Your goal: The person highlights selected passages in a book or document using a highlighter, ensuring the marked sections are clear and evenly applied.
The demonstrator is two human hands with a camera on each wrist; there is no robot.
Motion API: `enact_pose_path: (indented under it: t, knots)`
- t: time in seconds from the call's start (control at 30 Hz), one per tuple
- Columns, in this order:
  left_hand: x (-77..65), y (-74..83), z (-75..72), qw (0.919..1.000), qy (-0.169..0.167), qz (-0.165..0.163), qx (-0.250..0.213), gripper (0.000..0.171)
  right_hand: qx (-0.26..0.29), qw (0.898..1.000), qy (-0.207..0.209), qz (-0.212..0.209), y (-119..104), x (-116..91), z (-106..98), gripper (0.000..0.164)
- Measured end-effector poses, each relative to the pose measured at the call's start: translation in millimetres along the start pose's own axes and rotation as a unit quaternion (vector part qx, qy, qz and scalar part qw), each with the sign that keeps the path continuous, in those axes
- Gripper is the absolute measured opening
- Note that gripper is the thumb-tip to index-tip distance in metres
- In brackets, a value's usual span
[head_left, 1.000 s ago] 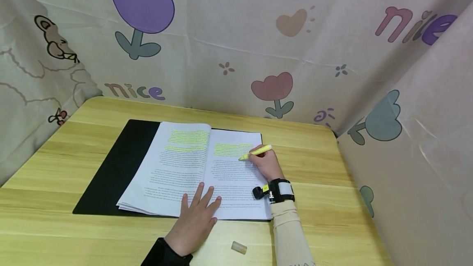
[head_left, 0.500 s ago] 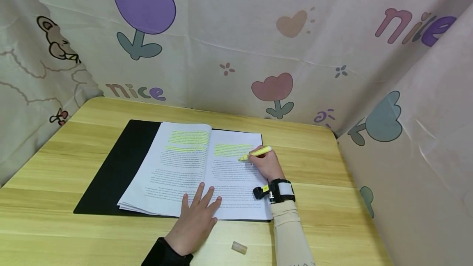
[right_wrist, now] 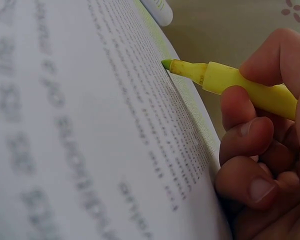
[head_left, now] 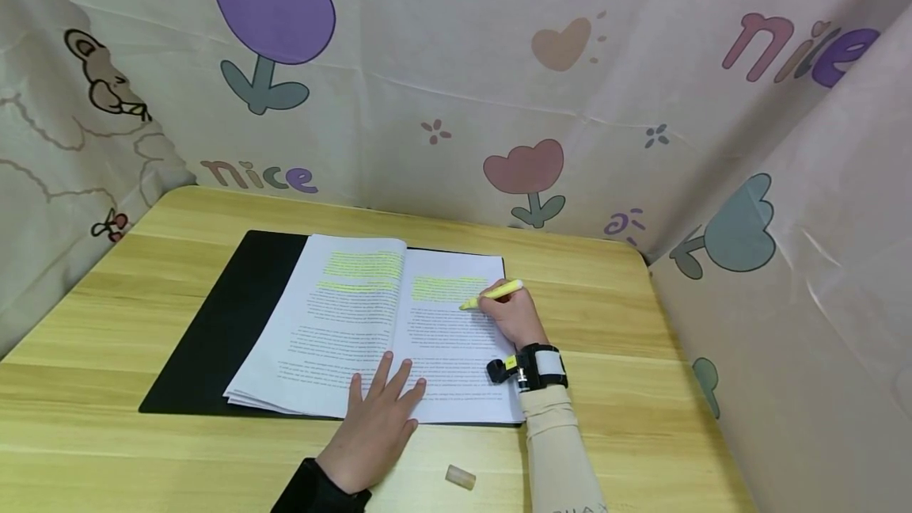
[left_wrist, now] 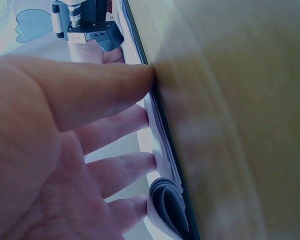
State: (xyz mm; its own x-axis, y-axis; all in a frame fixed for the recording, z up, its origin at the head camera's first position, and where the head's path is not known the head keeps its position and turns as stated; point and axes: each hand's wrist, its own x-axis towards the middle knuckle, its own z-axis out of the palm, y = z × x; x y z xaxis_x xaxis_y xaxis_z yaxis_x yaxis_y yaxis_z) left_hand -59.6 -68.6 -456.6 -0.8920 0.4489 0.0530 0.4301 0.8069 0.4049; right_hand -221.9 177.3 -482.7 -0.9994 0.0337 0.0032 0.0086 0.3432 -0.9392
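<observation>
A yellow highlighter (head_left: 492, 294) is pinched in my right hand (head_left: 517, 320) over the right page. Its green-yellow tip points at the printed lines in the right wrist view, at or very near the paper; contact cannot be told for sure. The open stack of printed pages (head_left: 342, 339) lies on a black folder (head_left: 214, 339), with yellow-marked lines near the top of both pages. Spread fingers of my left hand (head_left: 378, 426) rest on the lower edge of the pages near the fold. In the left wrist view, the thumb reaches the folder's edge (left_wrist: 165, 117).
A small greyish cap (head_left: 460, 477) lies on the wooden table (head_left: 606, 434) in front of the folder, between both forearms. Printed cloth (head_left: 442, 62) hangs behind the table and along both sides. A camera (head_left: 502, 371) sticks out from the right wrist.
</observation>
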Motion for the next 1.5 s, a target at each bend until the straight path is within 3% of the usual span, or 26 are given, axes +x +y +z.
enact_pose_path:
  t: [1.5]
  knots:
    - [-1.1,-1.1,1.1,0.9999,0.012,0.011,-0.002,0.043,-0.023,1.000,0.018,-0.008,-2.5,1.7,-0.2,0.011]
